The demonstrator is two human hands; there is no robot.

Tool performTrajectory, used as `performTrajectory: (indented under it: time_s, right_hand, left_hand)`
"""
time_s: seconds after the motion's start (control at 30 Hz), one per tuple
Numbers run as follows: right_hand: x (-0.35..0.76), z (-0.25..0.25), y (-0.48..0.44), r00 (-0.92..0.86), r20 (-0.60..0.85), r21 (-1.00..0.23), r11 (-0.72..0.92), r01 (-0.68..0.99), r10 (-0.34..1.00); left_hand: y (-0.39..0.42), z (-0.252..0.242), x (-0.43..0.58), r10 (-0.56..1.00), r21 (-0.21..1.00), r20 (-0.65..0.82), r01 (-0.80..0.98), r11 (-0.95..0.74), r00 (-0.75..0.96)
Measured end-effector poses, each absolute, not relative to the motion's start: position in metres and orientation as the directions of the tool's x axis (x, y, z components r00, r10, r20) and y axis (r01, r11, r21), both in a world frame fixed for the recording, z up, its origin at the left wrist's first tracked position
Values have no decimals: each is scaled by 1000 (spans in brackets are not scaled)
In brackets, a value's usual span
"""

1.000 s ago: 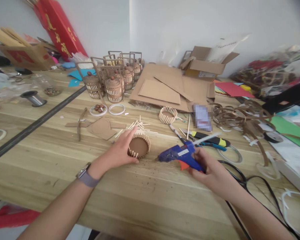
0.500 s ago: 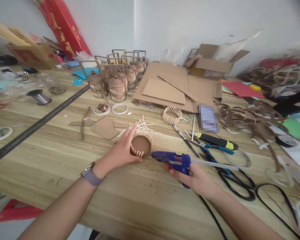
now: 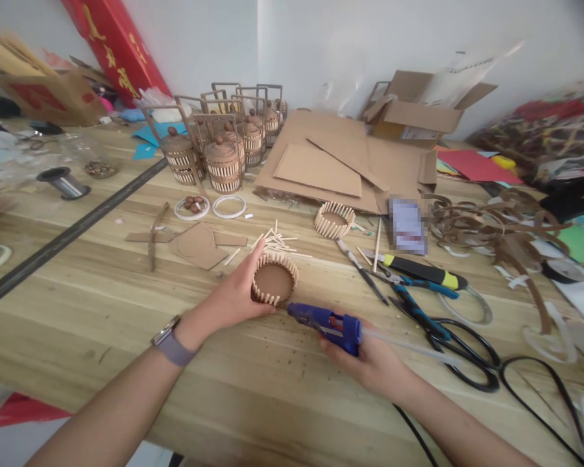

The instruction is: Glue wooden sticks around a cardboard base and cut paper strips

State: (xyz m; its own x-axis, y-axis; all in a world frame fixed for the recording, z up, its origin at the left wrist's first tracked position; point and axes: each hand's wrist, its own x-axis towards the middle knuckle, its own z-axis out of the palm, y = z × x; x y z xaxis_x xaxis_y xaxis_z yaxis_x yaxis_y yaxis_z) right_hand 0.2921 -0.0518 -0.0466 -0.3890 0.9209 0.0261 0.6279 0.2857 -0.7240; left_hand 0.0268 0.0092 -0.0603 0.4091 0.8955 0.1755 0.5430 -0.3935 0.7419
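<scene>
My left hand [image 3: 231, 298] grips a small round basket [image 3: 274, 279] made of a brown cardboard disc ringed with short wooden sticks, tilted on the wooden table. My right hand [image 3: 370, 360] is closed around a blue hot glue gun [image 3: 327, 320], whose nozzle points left and nearly touches the basket's lower edge. A clear glue stick juts out of the gun's back to the right. A pile of loose short sticks [image 3: 276, 241] lies just behind the basket.
A second stick ring [image 3: 334, 219] sits further back. Pliers, cutters and black scissors [image 3: 460, 347] lie to the right, with a black cable. Finished little baskets with handles [image 3: 222, 153] stand at the back, beside cardboard sheets [image 3: 321, 165] and a box.
My right hand has swung the glue gun leftward and lower, bringing its nozzle from well clear of the basket to its lower edge. My left hand has kept its hold on the basket.
</scene>
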Motion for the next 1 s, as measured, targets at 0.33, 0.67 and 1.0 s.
performTrajectory:
  time_s: [0.33,0.67,1.0]
  right_hand:
    - [294,-49,-55,-383,5,-715,271,644,924]
    - [290,-46,-55,-403,103,-680,360,639,909]
    - [288,-42,-56,-425,143,-640,411,649,894]
  left_hand:
    - [9,-61,27,886,731,187,543,-414,425]
    - [7,-59,31,901,771,183,512,-379,393]
    - [7,-59,31,898,754,197,525,-394,393]
